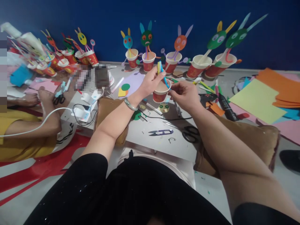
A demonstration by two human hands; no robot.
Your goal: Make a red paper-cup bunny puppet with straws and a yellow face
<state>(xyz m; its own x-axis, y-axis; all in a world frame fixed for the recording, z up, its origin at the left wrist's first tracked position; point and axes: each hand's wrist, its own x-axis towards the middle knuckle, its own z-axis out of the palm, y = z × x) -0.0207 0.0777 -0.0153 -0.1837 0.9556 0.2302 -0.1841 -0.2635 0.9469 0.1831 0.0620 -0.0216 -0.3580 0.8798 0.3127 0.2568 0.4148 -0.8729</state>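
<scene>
A red and white paper cup (159, 96) stands upright on the table in front of me. Above its left rim, my left hand (153, 81) is closed around yellow and blue pipe cleaners (159, 67). One blue pipe cleaner (166, 82) bends down to the cup's right side. There my right hand (184, 95) pinches beside the rim, where a bit of blue shows at the fingertips; the rest of its grip is hidden. Just below the cup lies a pale paper face with green eyes (163, 107). Purple thread snips (161, 132) and black-handled scissors (190, 134) lie nearer me.
Several cups with paper bunny faces, such as an orange one (180, 42), line the blue wall. Coloured paper sheets (255, 98) and a black glue gun (226, 106) lie right. A power strip (90, 107) with cables sits left, beside another person's arm (50, 115).
</scene>
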